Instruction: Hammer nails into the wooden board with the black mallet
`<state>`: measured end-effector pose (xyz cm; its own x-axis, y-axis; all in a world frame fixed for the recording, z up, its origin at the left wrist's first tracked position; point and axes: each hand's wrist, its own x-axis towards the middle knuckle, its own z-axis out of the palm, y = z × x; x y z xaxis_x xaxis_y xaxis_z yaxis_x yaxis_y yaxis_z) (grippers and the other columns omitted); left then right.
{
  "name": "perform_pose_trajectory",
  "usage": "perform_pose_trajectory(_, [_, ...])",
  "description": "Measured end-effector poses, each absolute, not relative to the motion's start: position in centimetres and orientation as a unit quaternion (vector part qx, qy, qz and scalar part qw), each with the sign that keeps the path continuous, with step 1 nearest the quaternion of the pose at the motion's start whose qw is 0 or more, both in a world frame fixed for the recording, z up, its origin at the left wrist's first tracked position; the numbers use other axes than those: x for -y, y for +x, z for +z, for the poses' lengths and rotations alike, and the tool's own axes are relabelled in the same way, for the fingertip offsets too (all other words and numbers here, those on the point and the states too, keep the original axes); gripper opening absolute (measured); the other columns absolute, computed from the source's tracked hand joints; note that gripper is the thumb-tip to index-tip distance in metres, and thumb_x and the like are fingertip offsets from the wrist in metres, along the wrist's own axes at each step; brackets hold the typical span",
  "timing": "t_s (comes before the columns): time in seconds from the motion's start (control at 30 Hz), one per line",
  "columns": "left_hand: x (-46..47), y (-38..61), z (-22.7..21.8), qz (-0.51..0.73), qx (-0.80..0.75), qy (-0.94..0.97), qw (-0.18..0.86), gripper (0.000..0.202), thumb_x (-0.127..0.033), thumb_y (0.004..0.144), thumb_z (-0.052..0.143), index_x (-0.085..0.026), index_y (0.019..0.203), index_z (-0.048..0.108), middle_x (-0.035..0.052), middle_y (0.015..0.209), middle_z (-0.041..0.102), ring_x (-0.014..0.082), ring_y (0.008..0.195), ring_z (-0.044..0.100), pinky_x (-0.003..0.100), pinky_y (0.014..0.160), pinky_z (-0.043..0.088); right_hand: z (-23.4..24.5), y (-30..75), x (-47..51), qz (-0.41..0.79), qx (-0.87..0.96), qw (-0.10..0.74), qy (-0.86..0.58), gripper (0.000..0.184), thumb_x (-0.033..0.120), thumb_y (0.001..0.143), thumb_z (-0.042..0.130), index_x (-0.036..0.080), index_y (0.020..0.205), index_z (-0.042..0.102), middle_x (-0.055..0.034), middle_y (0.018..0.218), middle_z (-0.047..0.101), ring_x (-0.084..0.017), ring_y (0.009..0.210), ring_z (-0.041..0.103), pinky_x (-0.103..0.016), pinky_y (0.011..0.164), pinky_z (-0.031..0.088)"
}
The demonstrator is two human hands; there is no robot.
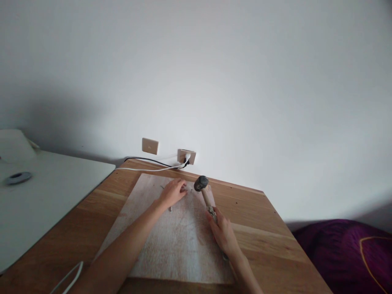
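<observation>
A pale whitewashed board (pixel 180 241) lies on a wooden table (pixel 260 241). My right hand (pixel 223 232) is closed round the wooden handle of a hammer (pixel 204 191), whose dark head hovers over the board's far edge. My left hand (pixel 174 191) rests on the far part of the board, fingers pinched together near the hammer head; what they hold is too small to make out. A small nail (pixel 170 209) stands in the board just below my left wrist.
A white table (pixel 45 196) with a round grey grommet (pixel 18 177) adjoins on the left. Two wall plates (pixel 150 145) sit behind the table, with black and white cables (pixel 153 165) plugged in. A white cable (pixel 69 277) lies front left. A purple cushion (pixel 346 253) sits at right.
</observation>
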<state>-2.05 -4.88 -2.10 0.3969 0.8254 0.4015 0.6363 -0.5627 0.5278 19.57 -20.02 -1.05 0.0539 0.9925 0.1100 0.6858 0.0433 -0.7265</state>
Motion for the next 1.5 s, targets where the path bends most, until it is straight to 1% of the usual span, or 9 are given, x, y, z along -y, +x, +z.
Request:
perform_pose_trajectory(0.17, [5.0, -2.1, -1.9, 0.309, -0.454, 0.825, 0.133, 0.004, -0.018, 0.087, 0.070, -0.018, 0.085, 0.066, 0.0043, 0.092, 0.064, 0.0203, 0.090, 0.063, 0.030, 0.081, 0.047, -1.0, 19.7, 20.1, 0.226, 0.648, 0.326, -0.650, 0.047, 0.055, 0.101, 0.039, 0.018, 0.115, 0.063, -0.0102, 0.095, 0.074, -0.027, 0.092, 0.072, -0.028, 0.075, 0.046])
perform_pose_trajectory(0.37, [4.8, -2.2, -2.1, 0.319, -0.437, 0.825, 0.161, 0.009, -0.014, 0.090, 0.062, -0.018, 0.084, 0.068, 0.0054, 0.094, 0.067, 0.0203, 0.095, 0.063, 0.031, 0.085, 0.047, -0.2, 19.2, 20.1, 0.247, 0.635, 0.334, -0.651, 0.052, 0.061, 0.100, 0.042, 0.016, 0.114, 0.063, -0.0042, 0.070, 0.066, -0.020, 0.059, 0.063, -0.026, 0.057, 0.045])
perform_pose_trajectory(0.47, [4.9, -2.3, -2.1, 0.320, -0.430, 0.830, 0.157, 0.010, -0.015, 0.088, 0.064, -0.018, 0.095, 0.069, 0.0067, 0.101, 0.067, 0.0222, 0.102, 0.063, 0.033, 0.092, 0.048, 0.6, 18.4, 20.0, 0.283, 0.623, 0.339, -0.645, 0.053, 0.064, 0.099, 0.042, 0.017, 0.112, 0.061, 0.0004, 0.062, 0.059, -0.015, 0.044, 0.054, -0.024, 0.046, 0.039])
perform_pose_trajectory(0.6, [4.9, -2.3, -2.3, 0.311, -0.457, 0.821, 0.144, 0.041, -0.027, 0.080, 0.078, -0.017, 0.116, 0.062, 0.0119, 0.122, 0.061, 0.0287, 0.116, 0.059, 0.039, 0.100, 0.048, 1.5, 17.2, 19.8, 0.279, 0.650, 0.334, -0.623, 0.053, 0.061, 0.100, 0.041, 0.016, 0.119, 0.060, -0.0019, 0.069, 0.062, -0.016, 0.052, 0.059, -0.023, 0.049, 0.040])
perform_pose_trajectory(0.7, [4.9, -2.4, -2.4, 0.310, -0.465, 0.816, 0.149, 0.048, -0.032, 0.078, 0.080, -0.017, 0.118, 0.060, 0.0127, 0.122, 0.059, 0.0300, 0.117, 0.059, 0.040, 0.100, 0.049, 1.5, 16.9, 19.6, 0.261, 0.688, 0.304, -0.605, 0.049, 0.057, 0.101, 0.041, 0.016, 0.114, 0.064, -0.0048, 0.073, 0.065, -0.019, 0.064, 0.064, -0.023, 0.055, 0.042])
perform_pose_trajectory(1.0, [5.1, -2.2, -2.0, 0.310, -0.460, 0.818, 0.152, 0.006, -0.021, 0.089, 0.069, -0.018, 0.088, 0.064, 0.0060, 0.099, 0.063, 0.0223, 0.098, 0.062, 0.033, 0.087, 0.048, -0.3, 18.1, 20.3, 0.284, 0.616, 0.360, -0.641, 0.055, 0.064, 0.099, 0.043, 0.016, 0.118, 0.062, 0.0000, 0.064, 0.059, -0.015, 0.049, 0.055, -0.023, 0.048, 0.039])
perform_pose_trajectory(1.23, [4.7, -2.3, -2.3, 0.319, -0.434, 0.824, 0.175, 0.011, -0.009, 0.088, 0.060, -0.017, 0.083, 0.064, 0.0048, 0.094, 0.064, 0.0191, 0.092, 0.062, 0.030, 0.083, 0.047, -0.2, 18.2, 20.1, 0.257, 0.607, 0.384, -0.647, 0.056, 0.066, 0.099, 0.042, 0.016, 0.111, 0.063, 0.0001, 0.060, 0.057, -0.017, 0.050, 0.057, -0.024, 0.049, 0.040])
perform_pose_trajectory(1.37, [4.8, -2.4, -2.4, 0.309, -0.434, 0.829, 0.172, 0.012, -0.014, 0.088, 0.062, -0.017, 0.099, 0.065, 0.0077, 0.107, 0.064, 0.0218, 0.101, 0.062, 0.033, 0.089, 0.048, 0.0, 17.6, 20.2, 0.268, 0.613, 0.394, -0.630, 0.059, 0.065, 0.100, 0.041, 0.015, 0.121, 0.062, 0.0014, 0.059, 0.055, -0.016, 0.047, 0.054, -0.024, 0.048, 0.040])
perform_pose_trajectory(1.5, [4.9, -2.3, -2.4, 0.313, -0.460, 0.814, 0.166, 0.049, -0.032, 0.083, 0.075, -0.018, 0.125, 0.055, 0.0119, 0.128, 0.055, 0.0277, 0.119, 0.058, 0.039, 0.099, 0.048, 0.4, 16.9, 20.3, 0.251, 0.639, 0.386, -0.616, 0.060, 0.062, 0.101, 0.039, 0.013, 0.128, 0.060, 0.0001, 0.061, 0.057, -0.017, 0.053, 0.057, -0.023, 0.051, 0.041])
